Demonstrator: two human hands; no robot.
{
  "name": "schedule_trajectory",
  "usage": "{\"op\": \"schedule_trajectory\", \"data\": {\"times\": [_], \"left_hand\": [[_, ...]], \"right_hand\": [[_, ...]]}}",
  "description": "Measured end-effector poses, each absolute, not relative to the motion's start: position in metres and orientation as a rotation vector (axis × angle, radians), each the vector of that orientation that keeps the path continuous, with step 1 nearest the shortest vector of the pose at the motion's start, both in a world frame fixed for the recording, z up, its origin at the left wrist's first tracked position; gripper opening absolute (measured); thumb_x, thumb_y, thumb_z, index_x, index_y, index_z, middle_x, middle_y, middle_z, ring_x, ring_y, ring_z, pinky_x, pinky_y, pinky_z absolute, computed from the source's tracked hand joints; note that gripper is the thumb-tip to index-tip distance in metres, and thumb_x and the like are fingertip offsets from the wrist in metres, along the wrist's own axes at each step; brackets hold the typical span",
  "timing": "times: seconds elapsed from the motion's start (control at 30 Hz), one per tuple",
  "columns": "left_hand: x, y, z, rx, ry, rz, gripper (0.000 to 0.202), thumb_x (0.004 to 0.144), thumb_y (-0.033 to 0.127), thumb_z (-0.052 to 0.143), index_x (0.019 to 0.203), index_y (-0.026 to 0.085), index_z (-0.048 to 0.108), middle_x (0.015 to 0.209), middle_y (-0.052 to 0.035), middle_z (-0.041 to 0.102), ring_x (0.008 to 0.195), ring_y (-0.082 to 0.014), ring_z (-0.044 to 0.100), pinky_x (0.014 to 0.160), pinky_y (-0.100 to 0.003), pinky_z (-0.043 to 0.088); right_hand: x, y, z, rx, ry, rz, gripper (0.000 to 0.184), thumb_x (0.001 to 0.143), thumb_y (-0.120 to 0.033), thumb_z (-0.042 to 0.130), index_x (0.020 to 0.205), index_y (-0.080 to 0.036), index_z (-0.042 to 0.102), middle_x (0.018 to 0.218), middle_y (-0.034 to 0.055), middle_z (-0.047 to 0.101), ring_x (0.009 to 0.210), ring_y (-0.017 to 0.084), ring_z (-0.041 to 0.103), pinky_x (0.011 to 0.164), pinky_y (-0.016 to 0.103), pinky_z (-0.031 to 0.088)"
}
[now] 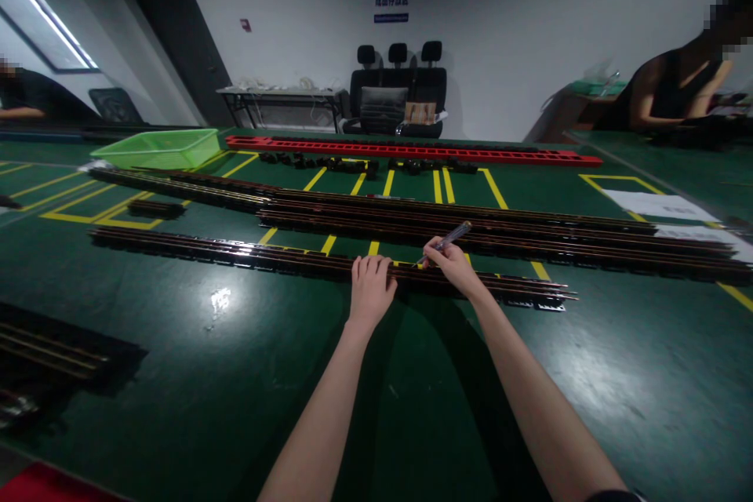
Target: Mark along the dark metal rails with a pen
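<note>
- On the worktop [235, 361], between near and far edges: a long dark strip [323, 263] with thin copper-coloured rods along its length, lying crosswise, right end slightly closer to the near edge than the left.
- Under the left hand [372, 282]: that same strip, near mid-length; palm down, fingers laid over the top. Cannot tell whether pinching or only pressing.
- In the right hand [448, 260]: a slim pen-shaped tool [454, 235], clamped between thumb and fingers; back end slanting up toward the right, tip down at the strip, just right of the left hand. Too small to tell tip contact.
- Between the two hands: a short gap.
- Beyond the strip, toward the far edge: a longer bundle of similar strips [488, 233], reaching toward the right edge.
- Near the strip's left half: a short dark piece [156, 209].
- Close to the far edge: a red ladder-like rail [412, 150], with a row of small dark parts [350, 165] before it; a green plastic basket [194, 153] to their left.
- Toward the right edge: paper sheets [659, 205].
- Toward the near left corner: more dark strips [59, 349].
</note>
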State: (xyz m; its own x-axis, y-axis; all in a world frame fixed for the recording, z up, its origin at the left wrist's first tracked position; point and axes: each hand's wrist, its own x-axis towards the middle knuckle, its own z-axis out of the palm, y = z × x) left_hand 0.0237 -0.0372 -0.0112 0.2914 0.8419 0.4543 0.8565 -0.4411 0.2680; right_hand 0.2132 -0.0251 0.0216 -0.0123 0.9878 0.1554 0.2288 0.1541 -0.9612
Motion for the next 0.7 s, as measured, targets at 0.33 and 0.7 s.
{"op": "schedule_trajectory", "data": {"times": [0.33, 0.7], "left_hand": [[0.0237, -0.0369, -0.0125, -2.471, -1.616, -0.850, 0.028, 0.087, 0.025, 0.052, 0.112, 0.017, 0.060, 0.115, -0.0072, 0.062, 0.114, -0.0246, 0.052, 0.110, -0.048, 0.031], [0.0252, -0.0393, -0.0082, -2.463, -1.636, -0.809, 0.028, 0.089, 0.021, 0.047, 0.113, 0.015, 0.060, 0.117, -0.0080, 0.062, 0.114, -0.0243, 0.052, 0.110, -0.048, 0.031]], "right_hand": [[0.2123, -0.0259, 0.0212, -1.242, -1.453, 0.962, 0.029, 0.076, -0.048, 0.056, 0.076, -0.019, 0.052, 0.061, 0.0011, 0.062, 0.063, 0.016, 0.059, 0.069, 0.030, 0.042], [0.2097, -0.0259, 0.0229, -1.242, -1.455, 0.936, 0.028, 0.076, -0.047, 0.055, 0.075, -0.020, 0.051, 0.059, 0.0008, 0.061, 0.062, 0.017, 0.060, 0.071, 0.032, 0.045]]}}
